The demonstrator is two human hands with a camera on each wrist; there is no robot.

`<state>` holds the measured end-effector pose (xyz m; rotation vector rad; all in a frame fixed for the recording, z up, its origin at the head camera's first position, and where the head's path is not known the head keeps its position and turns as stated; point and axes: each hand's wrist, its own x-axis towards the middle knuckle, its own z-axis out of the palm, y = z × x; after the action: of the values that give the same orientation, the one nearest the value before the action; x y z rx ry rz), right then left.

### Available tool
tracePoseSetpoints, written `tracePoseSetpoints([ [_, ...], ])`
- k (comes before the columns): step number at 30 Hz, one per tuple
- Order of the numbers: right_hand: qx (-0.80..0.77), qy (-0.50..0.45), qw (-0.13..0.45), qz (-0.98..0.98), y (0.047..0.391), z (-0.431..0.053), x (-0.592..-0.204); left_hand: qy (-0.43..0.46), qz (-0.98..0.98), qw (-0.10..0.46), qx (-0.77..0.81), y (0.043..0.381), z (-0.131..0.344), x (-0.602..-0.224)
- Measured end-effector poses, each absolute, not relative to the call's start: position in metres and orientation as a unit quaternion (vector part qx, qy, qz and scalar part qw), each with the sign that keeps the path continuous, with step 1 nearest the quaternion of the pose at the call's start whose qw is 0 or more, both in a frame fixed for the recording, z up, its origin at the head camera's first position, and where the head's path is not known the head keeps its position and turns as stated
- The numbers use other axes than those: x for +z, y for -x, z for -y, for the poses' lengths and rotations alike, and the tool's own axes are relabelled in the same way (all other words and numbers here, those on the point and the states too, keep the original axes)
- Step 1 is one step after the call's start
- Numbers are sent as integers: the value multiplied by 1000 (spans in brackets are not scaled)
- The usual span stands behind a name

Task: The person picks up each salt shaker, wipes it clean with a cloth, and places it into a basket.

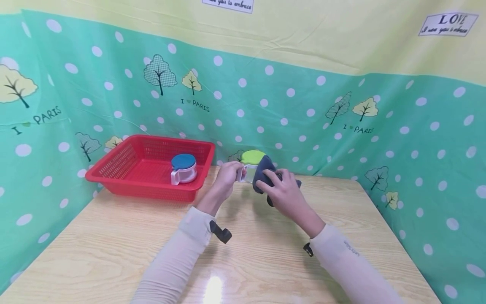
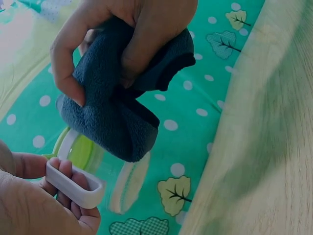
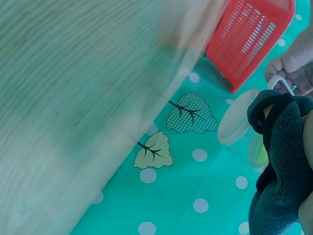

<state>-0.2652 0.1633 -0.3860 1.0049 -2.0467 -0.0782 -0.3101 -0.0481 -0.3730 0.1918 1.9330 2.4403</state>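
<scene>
My left hand (image 1: 227, 174) grips the white handle (image 2: 73, 185) of a clear jar with a green lid (image 1: 253, 157), held up over the far part of the table. In my right hand (image 1: 281, 192) is a bunched dark blue-grey cloth (image 2: 105, 93), pinched between thumb and fingers. The cloth lies against the jar's side and covers part of it in the head view. From the right wrist view, the jar's pale base (image 3: 237, 117) shows beyond the cloth, and the left hand's fingers curl through the handle.
A red plastic basket (image 1: 129, 188) stands at the back left of the wooden table (image 1: 243, 253). Inside it is a similar jar with a blue lid (image 1: 184, 161). A green dotted curtain (image 1: 303, 105) hangs right behind the table. Black straps sit on both sleeves.
</scene>
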Motion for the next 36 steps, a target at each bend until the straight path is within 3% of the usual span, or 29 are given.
tracePoseSetpoints([
  [36, -81, -427, 357, 827, 259, -165, -399, -62, -588, 25, 806, 305, 51, -362],
])
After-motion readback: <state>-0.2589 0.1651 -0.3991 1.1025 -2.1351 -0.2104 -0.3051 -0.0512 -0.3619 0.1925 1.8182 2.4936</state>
